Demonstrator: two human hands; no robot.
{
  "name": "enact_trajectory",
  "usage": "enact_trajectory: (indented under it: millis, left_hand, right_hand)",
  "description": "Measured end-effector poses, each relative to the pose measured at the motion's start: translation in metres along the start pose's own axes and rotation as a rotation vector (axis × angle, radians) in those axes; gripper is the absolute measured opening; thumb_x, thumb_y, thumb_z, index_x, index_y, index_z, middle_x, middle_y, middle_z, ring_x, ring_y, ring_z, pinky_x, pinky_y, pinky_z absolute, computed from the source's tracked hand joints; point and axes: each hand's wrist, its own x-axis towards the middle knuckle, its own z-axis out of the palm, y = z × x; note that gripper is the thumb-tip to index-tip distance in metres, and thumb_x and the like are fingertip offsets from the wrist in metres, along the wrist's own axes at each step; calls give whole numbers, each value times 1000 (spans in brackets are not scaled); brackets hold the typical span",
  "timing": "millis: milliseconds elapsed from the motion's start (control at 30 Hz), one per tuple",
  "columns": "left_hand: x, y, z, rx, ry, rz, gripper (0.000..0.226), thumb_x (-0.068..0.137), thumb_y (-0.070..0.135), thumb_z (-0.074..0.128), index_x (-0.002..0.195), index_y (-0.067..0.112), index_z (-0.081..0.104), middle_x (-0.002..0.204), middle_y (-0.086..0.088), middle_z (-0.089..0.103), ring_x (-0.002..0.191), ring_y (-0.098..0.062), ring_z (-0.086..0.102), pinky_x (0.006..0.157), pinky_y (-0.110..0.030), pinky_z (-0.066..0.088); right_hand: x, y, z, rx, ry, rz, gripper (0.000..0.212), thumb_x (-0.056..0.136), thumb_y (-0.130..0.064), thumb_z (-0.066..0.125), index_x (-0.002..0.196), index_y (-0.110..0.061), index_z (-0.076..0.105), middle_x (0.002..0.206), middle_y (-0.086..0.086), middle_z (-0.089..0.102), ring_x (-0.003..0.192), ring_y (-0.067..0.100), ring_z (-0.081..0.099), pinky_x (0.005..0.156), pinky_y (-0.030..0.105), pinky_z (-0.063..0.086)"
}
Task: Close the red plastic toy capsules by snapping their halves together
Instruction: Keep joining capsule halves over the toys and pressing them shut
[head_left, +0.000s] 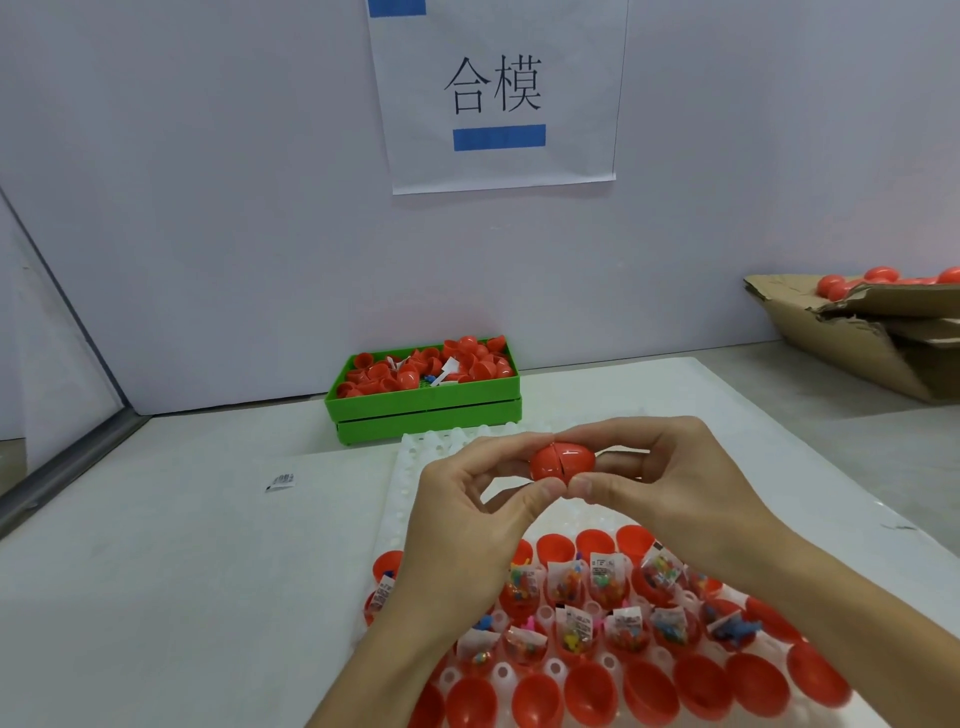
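Note:
A red egg-shaped capsule hangs above the white holder tray, its two halves pushed together with a dark seam visible across the middle. My left hand pinches its left half, and my right hand pinches its right half; the two thumb tips meet just under it. Below my hands, several open red capsule halves stand in the tray, many holding small bagged toys.
A green crate of loose red capsule halves stands at the back by the wall. A cardboard box with closed red capsules lies at the far right. A small packet lies on the white mat to the left.

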Motion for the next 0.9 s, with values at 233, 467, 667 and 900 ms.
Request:
enact_trajectory:
  millis: [233, 467, 667, 900]
  left_hand:
    - [0, 0, 1, -17, 29, -28, 34, 71, 34, 74, 105, 34, 72, 94, 21, 74, 96, 0, 69, 80, -12, 53]
    - [0, 1, 0, -41, 38, -31, 30, 69, 34, 74, 98, 38, 72, 92, 20, 75, 94, 1, 69, 73, -7, 50]
    - [-1, 4, -1, -26, 5, 15, 27, 71, 30, 73, 94, 45, 73, 91, 18, 75, 96, 2, 67, 74, -5, 49]
    - [-1, 3, 1, 5, 27, 26, 28, 69, 29, 74, 93, 43, 72, 89, 19, 74, 92, 2, 67, 72, -6, 49]
  right_hand:
    - [0, -2, 1, -23, 42, -50, 27, 68, -23, 79, 88, -39, 71, 79, -17, 75, 73, 8, 73, 67, 12, 54]
    - [0, -1, 1, -70, 48, -68, 29, 70, -21, 80, 90, -40, 70, 80, -15, 76, 71, 9, 73, 70, 14, 56]
    - [0, 2, 1, -102, 92, -98, 39, 73, -2, 81, 89, -37, 73, 85, -14, 75, 79, 13, 73, 76, 18, 58]
    - [0, 4, 3, -178, 102, -141, 39, 72, -2, 81, 92, -35, 75, 78, -15, 72, 80, 7, 68, 75, 19, 57]
